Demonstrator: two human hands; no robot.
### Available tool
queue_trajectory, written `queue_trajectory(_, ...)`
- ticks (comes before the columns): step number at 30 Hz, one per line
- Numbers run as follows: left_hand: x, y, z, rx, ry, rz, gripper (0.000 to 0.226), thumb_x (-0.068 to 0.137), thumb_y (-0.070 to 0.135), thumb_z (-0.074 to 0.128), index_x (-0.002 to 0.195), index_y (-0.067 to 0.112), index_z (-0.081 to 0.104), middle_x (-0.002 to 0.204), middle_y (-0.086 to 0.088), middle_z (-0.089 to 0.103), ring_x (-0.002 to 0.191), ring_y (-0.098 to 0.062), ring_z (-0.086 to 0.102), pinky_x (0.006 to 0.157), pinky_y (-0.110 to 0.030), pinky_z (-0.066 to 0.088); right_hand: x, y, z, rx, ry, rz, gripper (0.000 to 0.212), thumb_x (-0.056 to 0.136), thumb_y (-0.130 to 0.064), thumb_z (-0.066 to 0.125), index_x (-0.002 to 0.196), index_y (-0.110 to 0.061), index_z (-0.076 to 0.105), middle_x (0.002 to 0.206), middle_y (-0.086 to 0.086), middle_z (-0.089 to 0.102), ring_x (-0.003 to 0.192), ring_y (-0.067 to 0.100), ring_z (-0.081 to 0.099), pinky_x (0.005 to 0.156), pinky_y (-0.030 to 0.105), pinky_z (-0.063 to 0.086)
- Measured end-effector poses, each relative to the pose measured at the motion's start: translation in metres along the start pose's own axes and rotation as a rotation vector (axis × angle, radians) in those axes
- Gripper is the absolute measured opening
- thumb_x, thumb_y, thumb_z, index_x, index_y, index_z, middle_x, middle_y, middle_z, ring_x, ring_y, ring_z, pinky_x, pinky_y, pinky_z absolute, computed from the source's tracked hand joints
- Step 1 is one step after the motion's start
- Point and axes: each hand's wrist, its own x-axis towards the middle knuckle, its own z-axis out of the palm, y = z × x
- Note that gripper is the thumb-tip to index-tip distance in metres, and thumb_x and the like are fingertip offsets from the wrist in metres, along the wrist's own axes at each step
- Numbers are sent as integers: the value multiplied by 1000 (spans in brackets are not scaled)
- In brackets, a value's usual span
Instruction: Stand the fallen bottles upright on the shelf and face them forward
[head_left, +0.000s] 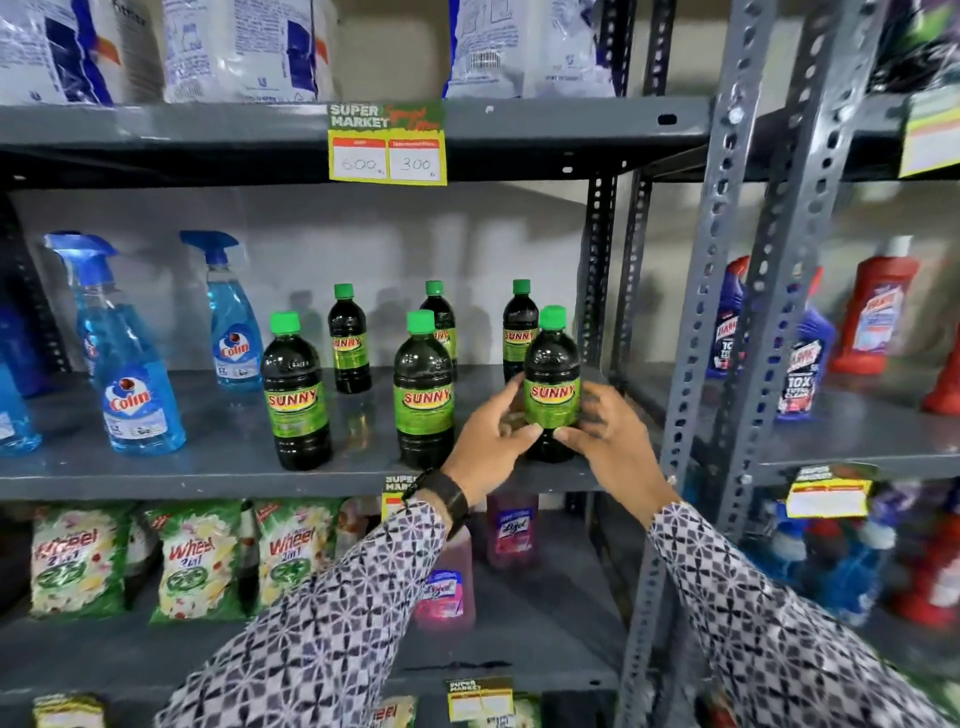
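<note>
Green-capped, the rightmost Sunny bottle (551, 384) is standing upright at the shelf (208, 475) front, label facing out, while both hands, left hand (493, 434) and right hand (610, 436), are cupping its lower body; five upright bottles are standing behind and leftward.

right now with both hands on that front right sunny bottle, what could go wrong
1. The held Sunny bottle stands near the shelf's front edge; a nudge from the left hand or right hand as they let go might tip it off.
2. Another Sunny bottle stands close behind it; pushing back could knock that one over.
3. The middle front bottle sits beside the left wrist, so a sleeve could catch it on withdrawal.
</note>
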Motion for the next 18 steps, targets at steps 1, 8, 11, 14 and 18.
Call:
queue_trajectory(1, -1, -2, -1, 3, 22, -2, 72, 95, 4, 64, 158, 22, 32, 132, 12, 59, 82, 17, 61, 91, -10, 49, 0, -2, 1, -6, -15, -5, 64, 88, -2, 82, 145, -14, 55, 129, -4, 68, 114, -3, 64, 105, 30, 55)
queue_trajectory(8, -7, -11, 2, 25, 158, -28, 76, 88, 13, 73, 155, 29, 41, 140, 0, 64, 120, -13, 66, 107, -44, 53, 1, 3, 5, -9, -54, -21, 66, 91, 8, 74, 149, -13, 52, 125, -5, 66, 102, -27, 60, 89, 3, 48)
queue_trajectory(11, -10, -9, 4, 27, 171, -25, 75, 89, 11, 72, 155, 28, 41, 139, 1, 66, 120, -11, 66, 106, -42, 54, -2, 0, 5, -18, -46, -22, 66, 91, 9, 73, 150, -11, 51, 125, -7, 64, 101, -32, 57, 88, 0, 46)
queue_trajectory(14, -11, -5, 5, 24, 170, -38, 74, 90, 10, 71, 155, 27, 40, 134, 5, 66, 115, -6, 66, 108, -40, 53, -2, 1, 5, -25, -62, -27, 67, 93, 6, 73, 152, -13, 48, 126, -11, 64, 104, -29, 58, 99, 9, 49)
queue_trajectory(18, -30, 14, 3, 82, 233, 27, 67, 97, 20, 65, 157, 27, 35, 137, 6, 62, 112, 2, 62, 106, -24, 49, -17, -14, 8, -79, 59, -57, 75, 98, -20, 73, 163, -19, 35, 152, -7, 56, 142, 6, 51, 123, 43, 40)
